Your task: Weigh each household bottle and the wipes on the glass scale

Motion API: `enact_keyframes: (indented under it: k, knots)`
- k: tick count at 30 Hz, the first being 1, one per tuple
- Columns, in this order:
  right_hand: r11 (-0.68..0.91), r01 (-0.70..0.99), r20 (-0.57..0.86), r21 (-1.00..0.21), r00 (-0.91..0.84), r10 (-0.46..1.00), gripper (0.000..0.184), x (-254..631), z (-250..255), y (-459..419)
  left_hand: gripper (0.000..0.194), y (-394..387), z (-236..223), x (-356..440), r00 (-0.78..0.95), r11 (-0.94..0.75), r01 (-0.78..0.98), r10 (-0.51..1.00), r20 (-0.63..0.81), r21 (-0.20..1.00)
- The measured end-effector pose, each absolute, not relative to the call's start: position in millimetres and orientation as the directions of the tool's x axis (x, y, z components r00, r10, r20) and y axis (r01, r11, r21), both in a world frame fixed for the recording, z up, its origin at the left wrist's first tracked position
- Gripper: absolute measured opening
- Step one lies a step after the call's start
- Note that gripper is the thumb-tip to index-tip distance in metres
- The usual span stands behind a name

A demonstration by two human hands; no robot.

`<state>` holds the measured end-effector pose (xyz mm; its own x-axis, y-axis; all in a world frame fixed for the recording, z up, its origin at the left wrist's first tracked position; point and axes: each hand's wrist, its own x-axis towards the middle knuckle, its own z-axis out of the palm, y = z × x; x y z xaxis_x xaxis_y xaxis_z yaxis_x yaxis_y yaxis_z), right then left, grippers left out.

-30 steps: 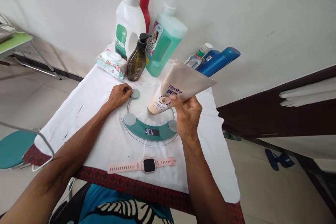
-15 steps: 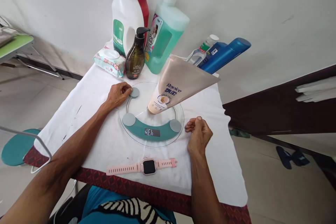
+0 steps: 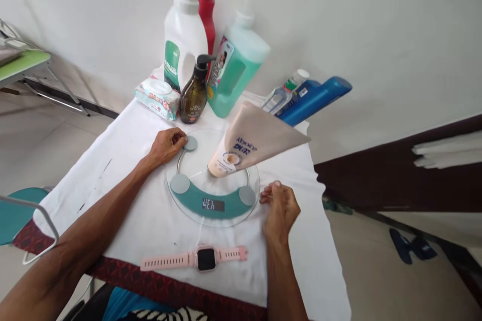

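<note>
A round glass bathroom scale (image 3: pixel 203 205) with a teal band and a lit display lies on the white tablecloth. A beige Rejoice tube (image 3: pixel 259 138) stands on its cap on the glass, tilted to the right. At the scale's far left rim rests my left hand (image 3: pixel 166 145), its thumb and fingers together by a grey pad and seemingly touching the edge. My right hand (image 3: pixel 281 206) lies just off the right rim, fingers curled in, with nothing visible in them. Nearer to me, a pink smartwatch (image 3: pixel 206 259) is stretched flat.
Behind the scale stand a brown pump bottle (image 3: pixel 194 93), a wipes pack (image 3: pixel 157 96), a white detergent bottle (image 3: pixel 184 30), a red bottle (image 3: pixel 207 12) and a green jug (image 3: pixel 239 65). A clear bottle (image 3: pixel 284 91) and blue bottles (image 3: pixel 316 100) lean at the back right. A teal stool (image 3: pixel 20 210) is at left.
The camera view has tilted, so everything sits slightly lower and further left in the picture. Both hands and the things on the table keep their places.
</note>
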<state>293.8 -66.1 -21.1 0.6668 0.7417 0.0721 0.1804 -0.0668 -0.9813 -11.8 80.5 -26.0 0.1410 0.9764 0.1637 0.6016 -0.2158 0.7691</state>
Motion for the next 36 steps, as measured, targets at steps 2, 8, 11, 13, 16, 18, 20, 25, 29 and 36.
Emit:
enact_keyframes:
  k: [2, 8, 11, 13, 16, 18, 20, 25, 29, 36]
  knots:
    - [0.048, 0.208, 0.169, -0.977, 0.613, 0.772, 0.048, 285, 0, -65, 0.026, 80, -26, -12, 0.148, -0.230, 0.604, 0.973, 0.177, 0.763]
    - [0.264, 0.359, 0.384, -0.895, 0.321, 0.866, 0.059, 236, 76, -44, 0.019, 77, -25, -11, 0.169, -0.261, 0.653, 0.965, 0.199, 0.711]
    - [0.176, 0.473, 0.370, -0.863, 0.355, 0.858, 0.050, 219, 92, -31, 0.020, 74, -23, -11, 0.188, -0.273, 0.681, 0.962, 0.199, 0.679]
    - [0.138, 0.517, 0.375, -0.845, 0.388, 0.842, 0.050, 217, 96, -23, 0.022, 71, -22, -13, 0.200, -0.278, 0.696, 0.961, 0.193, 0.662]
    - [0.134, 0.515, 0.397, -0.847, 0.444, 0.804, 0.049, 223, 104, -9, 0.028, 61, -22, -20, 0.203, -0.276, 0.712, 0.961, 0.187, 0.645]
    - [0.179, 0.508, 0.446, -0.842, 0.470, 0.762, 0.046, 226, 114, 5, 0.030, 51, -24, -24, 0.195, -0.273, 0.717, 0.962, 0.191, 0.641]
    - [0.257, 0.494, 0.502, -0.831, 0.464, 0.730, 0.043, 225, 123, 27, 0.030, 42, -28, -28, 0.175, -0.273, 0.706, 0.961, 0.213, 0.653]
    - [0.373, 0.510, 0.588, -0.775, 0.364, 0.722, 0.040, 204, 119, 105, 0.033, 35, -36, -30, 0.083, -0.269, 0.612, 0.957, 0.278, 0.743]
    - [0.293, 0.614, 0.570, -0.733, 0.319, 0.757, 0.039, 186, 92, 160, 0.037, 40, -35, -31, 0.073, -0.260, 0.559, 0.961, 0.266, 0.787]
    - [0.267, 0.653, 0.580, -0.709, 0.324, 0.748, 0.038, 178, 63, 198, 0.040, 46, -35, -32, 0.074, -0.272, 0.592, 0.956, 0.285, 0.759]
